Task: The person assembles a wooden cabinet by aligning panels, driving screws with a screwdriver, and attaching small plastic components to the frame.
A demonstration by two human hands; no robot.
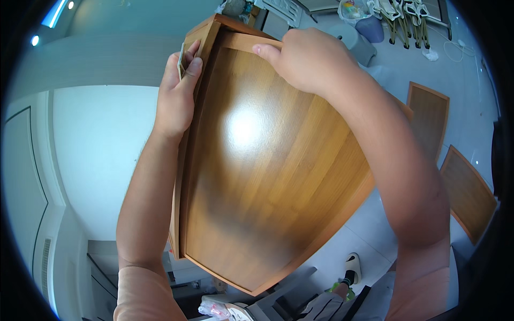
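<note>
Hands (pixel 176 96) (pixel 305 59) gripping wooden panel (pixel 267 176) upright.

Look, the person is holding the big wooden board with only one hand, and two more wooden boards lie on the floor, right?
Not quite: both hands hold it. The head view shows the left hand gripping the wooden board's left edge and the right hand its top. Two more wooden boards do lie on the floor.

Wooden panels (pixel 428 120) on pale floor (pixel 471 80)
</note>
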